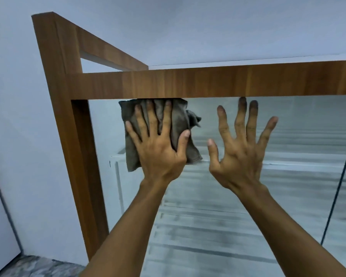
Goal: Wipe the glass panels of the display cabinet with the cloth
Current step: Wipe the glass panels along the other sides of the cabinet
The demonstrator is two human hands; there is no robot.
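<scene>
A grey-brown cloth (176, 120) is pressed flat against the front glass panel (218, 206) of the display cabinet, right under the wooden top rail (208, 81). My left hand (158, 144) lies spread over the cloth and holds it against the glass, thumb hooked round its right edge. To its right, my right hand (240, 148) is flat on the glass with fingers spread wide and nothing in it; its fingertips reach up to the rail. The glass below shows streaky horizontal smears.
The cabinet's wooden left post (68, 126) runs down beside the cloth. A dark vertical seam (338, 188) splits the glass at the right. White shelves show inside. A pale wall stands at the left, patterned floor (34, 266) at the bottom left.
</scene>
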